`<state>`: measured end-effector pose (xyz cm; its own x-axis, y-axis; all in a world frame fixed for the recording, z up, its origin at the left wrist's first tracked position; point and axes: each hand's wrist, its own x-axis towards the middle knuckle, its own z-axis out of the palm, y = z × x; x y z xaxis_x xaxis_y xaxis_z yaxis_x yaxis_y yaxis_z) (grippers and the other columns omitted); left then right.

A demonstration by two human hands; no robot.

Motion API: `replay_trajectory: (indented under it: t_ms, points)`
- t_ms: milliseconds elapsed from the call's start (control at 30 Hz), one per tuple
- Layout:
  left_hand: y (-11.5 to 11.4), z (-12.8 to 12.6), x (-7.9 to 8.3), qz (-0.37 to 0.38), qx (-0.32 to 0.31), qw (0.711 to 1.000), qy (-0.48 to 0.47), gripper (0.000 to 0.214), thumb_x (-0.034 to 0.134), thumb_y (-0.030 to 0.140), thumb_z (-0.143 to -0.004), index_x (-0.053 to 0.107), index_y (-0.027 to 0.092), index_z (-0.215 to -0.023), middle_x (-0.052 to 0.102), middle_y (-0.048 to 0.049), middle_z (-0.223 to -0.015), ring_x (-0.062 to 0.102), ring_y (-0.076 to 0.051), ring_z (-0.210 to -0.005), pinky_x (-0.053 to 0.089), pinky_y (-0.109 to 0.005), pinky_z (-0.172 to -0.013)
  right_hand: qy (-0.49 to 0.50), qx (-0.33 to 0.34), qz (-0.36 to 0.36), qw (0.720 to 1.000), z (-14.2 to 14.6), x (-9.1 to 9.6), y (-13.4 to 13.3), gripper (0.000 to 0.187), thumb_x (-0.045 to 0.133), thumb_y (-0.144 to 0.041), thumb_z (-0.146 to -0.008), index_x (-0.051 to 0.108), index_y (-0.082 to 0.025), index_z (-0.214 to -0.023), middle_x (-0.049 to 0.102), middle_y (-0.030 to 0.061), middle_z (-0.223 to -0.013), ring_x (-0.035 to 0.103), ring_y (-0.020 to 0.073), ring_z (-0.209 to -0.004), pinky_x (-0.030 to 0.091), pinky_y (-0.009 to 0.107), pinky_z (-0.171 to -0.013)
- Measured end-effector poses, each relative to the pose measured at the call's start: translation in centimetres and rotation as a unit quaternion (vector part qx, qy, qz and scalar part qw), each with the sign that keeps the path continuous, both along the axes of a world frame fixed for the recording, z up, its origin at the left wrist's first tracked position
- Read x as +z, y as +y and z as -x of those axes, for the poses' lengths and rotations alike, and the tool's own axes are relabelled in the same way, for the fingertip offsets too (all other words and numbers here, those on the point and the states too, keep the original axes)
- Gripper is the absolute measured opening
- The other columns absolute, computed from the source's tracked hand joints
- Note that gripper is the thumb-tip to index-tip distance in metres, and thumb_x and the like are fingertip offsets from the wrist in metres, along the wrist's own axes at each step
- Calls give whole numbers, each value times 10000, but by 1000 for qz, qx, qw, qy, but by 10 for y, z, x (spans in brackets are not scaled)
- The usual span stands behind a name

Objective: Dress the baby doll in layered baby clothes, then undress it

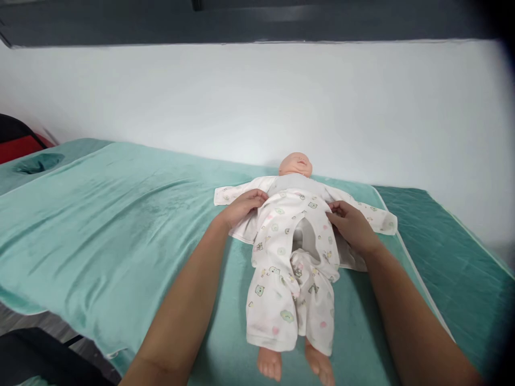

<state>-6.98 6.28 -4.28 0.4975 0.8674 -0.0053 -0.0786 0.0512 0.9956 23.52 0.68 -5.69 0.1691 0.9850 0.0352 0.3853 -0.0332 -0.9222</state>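
A baby doll lies on its back, head toward the wall and bare feet toward me. It wears a white top with spread sleeves and white patterned baby trousers with an open crotch. At the left side of the waist, my left hand has its fingers closed on the trousers' edge. My right hand pinches the trousers at the opposite side, its thumb and fingers bent. The fingertips of both hands are partly hidden by cloth.
A wrinkled turquoise sheet covers the bed, with a darker green cover at right. A face hole lies at far left. Behind the bed stands a white wall. A dark chair-like shape is at lower left.
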Motion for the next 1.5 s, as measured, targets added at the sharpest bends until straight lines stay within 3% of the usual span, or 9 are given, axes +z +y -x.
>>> replay_trajectory:
  t_ms: [100,200,500,700,900,1100,1200,1333,1500]
  points:
    - [-3,4,3,3,-14,1000,19,265,657,192,-700,627,198,-963,566,24,-790,495,-122,-725,371,-260,-713,-127,-81,-59,987,6,-1,0,135,607,-331,-771,625,-227,-857,662,19,-828,566,199,-754,423,328,-717]
    - [-7,4,4,-22,7,997,68,254,659,215,-707,610,199,-956,542,30,-754,477,-118,-682,360,-257,-675,-170,-111,-58,977,8,-2,1,144,590,-321,-768,630,-228,-871,686,46,-844,590,227,-792,422,357,-769]
    - [-8,-19,-5,-210,202,932,217,102,530,287,-867,567,227,-941,568,30,-712,496,-154,-679,352,-277,-654,-113,-56,-22,992,9,-2,2,143,621,-278,-746,672,-262,-879,702,27,-826,588,247,-787,412,349,-708]
    - [-7,-29,-9,-215,294,905,221,124,454,272,-928,551,234,-995,614,6,-738,543,-182,-708,363,-294,-685,4,27,-39,999,6,-10,2,296,639,-211,-725,661,-295,-1008,726,9,-961,626,252,-882,480,334,-709]
    - [-1,-30,-8,-215,232,904,287,119,525,273,-889,607,210,-948,693,-63,-904,595,-226,-834,389,-321,-751,26,14,-37,999,5,-15,6,278,648,-221,-728,662,-285,-998,742,4,-966,653,232,-865,506,351,-767]
    - [2,-25,4,-219,162,901,338,253,531,300,-873,549,203,-640,654,-72,-738,534,-215,-689,373,-327,-698,90,35,12,995,2,-13,7,232,684,-285,-719,708,-271,-949,752,15,-790,673,267,-773,520,345,-630]
    - [0,-25,8,-221,138,903,342,311,493,327,-890,551,202,-611,673,-91,-750,540,-223,-692,380,-340,-703,105,58,46,992,1,-11,10,214,690,-284,-715,728,-278,-925,749,11,-749,682,281,-785,530,354,-629]
    - [-6,-26,7,-163,133,943,257,262,539,359,-866,630,190,-688,718,-97,-856,594,-244,-820,422,-342,-745,164,91,64,980,5,-9,14,229,722,-276,-692,739,-281,-921,756,22,-759,695,293,-802,549,373,-642]
    - [-7,-30,-5,39,67,996,34,190,610,349,-824,687,184,-880,728,-73,-907,624,-204,-829,488,-332,-777,239,107,45,964,12,-8,11,270,743,-308,-709,731,-261,-974,767,19,-843,707,265,-839,565,361,-682]
